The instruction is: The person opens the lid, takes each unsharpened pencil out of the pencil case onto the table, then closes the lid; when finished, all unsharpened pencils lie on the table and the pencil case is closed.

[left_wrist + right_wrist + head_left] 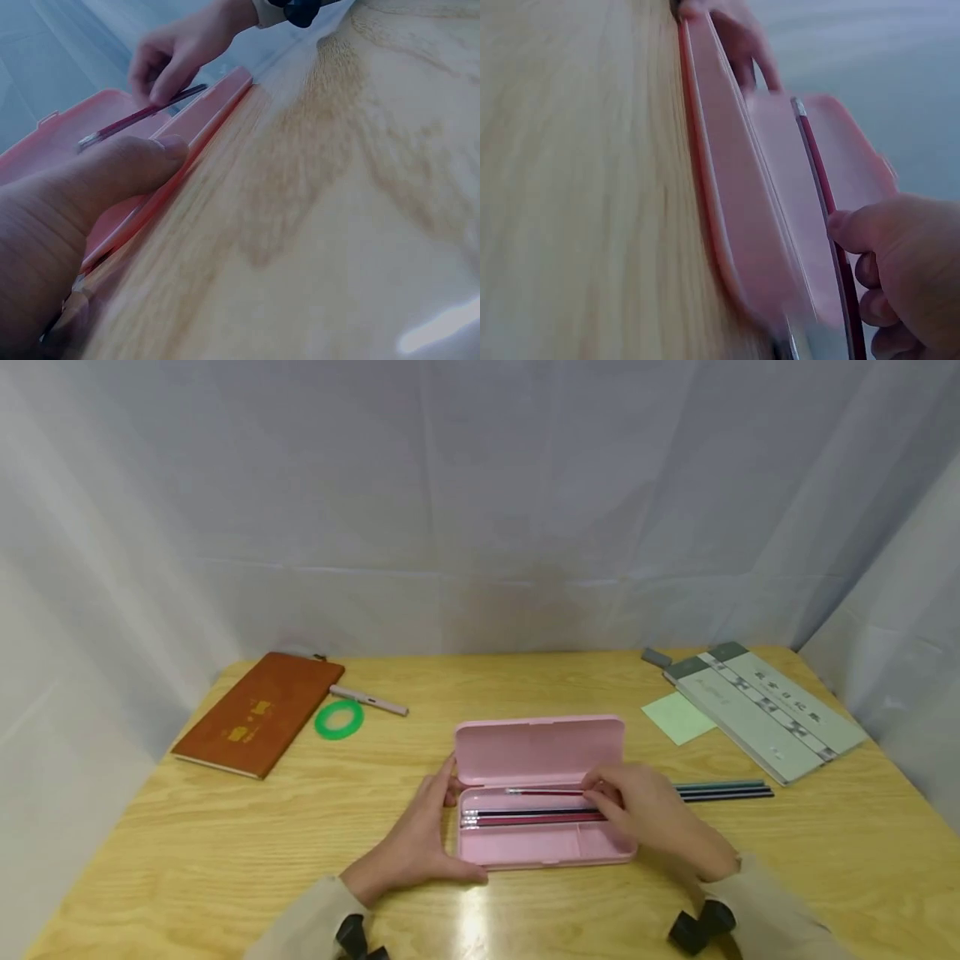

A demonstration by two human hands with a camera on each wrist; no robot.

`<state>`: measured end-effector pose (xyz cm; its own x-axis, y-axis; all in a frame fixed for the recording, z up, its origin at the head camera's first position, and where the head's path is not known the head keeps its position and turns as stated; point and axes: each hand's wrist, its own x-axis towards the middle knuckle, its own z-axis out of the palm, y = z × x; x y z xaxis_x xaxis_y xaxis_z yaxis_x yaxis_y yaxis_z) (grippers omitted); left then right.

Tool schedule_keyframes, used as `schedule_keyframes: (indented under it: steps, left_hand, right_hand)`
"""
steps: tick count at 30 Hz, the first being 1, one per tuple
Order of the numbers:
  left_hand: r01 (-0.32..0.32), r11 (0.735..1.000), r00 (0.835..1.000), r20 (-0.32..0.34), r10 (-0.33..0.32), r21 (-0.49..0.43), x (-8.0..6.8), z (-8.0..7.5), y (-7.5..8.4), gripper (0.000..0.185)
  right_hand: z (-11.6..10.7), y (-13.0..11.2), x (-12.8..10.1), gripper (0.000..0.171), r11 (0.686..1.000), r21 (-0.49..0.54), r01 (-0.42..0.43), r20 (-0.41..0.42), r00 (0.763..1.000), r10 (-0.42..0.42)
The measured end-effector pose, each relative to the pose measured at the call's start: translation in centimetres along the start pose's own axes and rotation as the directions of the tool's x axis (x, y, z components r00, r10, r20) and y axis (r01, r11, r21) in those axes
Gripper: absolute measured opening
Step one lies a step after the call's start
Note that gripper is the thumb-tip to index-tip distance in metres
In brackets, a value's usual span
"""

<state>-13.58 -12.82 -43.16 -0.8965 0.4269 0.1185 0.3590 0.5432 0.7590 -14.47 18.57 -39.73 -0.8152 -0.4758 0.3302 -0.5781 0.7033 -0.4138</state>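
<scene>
At a pale wooden table [225,827], I pinch a red pencil [546,792] between the thumb and fingertips of my right hand [645,814], holding it level just above the open tray of a pink pencil case [540,852], near the hinge where the raised lid [538,749] stands upright. My left hand [420,839] steadies the case at its left end, thumb pressed along the front rim and fingers wrapped round the back corner, so it grips the case. Two more pencils, one dark and one red [532,817], lie side by side in the long compartment of the tray. On the table just right of the case, partly behind my right hand, rest three darker pencils [723,790]. Far left lie a brown notebook [258,712], a green ring of tape [339,720] and a pale pen [369,700]; far right, a light green sticky note [677,718], a grey-green booklet [765,710] and a small grey eraser [657,657].
</scene>
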Motion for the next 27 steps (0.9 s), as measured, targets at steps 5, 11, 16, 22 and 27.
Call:
schedule_keyframes:
  steps: [5, 11, 16, 22, 27]
  left_hand:
    - [0.007, 1.0, 1.0, -0.003, -0.007, 0.001, 0.0, -0.1, 0.1, 0.148]
    - [0.003, 1.0, 1.0, 0.002, -0.003, 0.002, 0.0, 0.0, 0.1, 0.148]
    - [0.0, 1.0, 1.0, 0.006, 0.0, -0.002, 0.2, 0.0, 0.2, 0.147]
    - [0.004, 1.0, 1.0, 0.006, -0.004, 0.007, 0.1, 0.1, 0.2, 0.148]
    - [0.0, 1.0, 1.0, -0.003, 0.0, 0.014, 0.0, 0.0, 0.1, 0.148]
  right_hand:
    - [-2.7, 3.5, -3.7, 0.006, 1.0, -0.009, -0.011, -0.06, 0.998, 0.01]
    - [-5.3, 6.7, -7.8, 0.01, 0.989, -0.091, -0.121, -0.074, 0.991, 0.114]
    - [-5.9, 7.9, -9.4, 0.006, 0.981, -0.11, -0.163, -0.025, 0.987, 0.161]
    - [-5.0, 8.4, -9.0, 0.015, 0.987, -0.094, -0.132, -0.033, 0.991, 0.129]
    - [-4.1, 7.8, -7.3, 0.019, 0.99, -0.039, -0.133, -0.021, 0.991, 0.132]
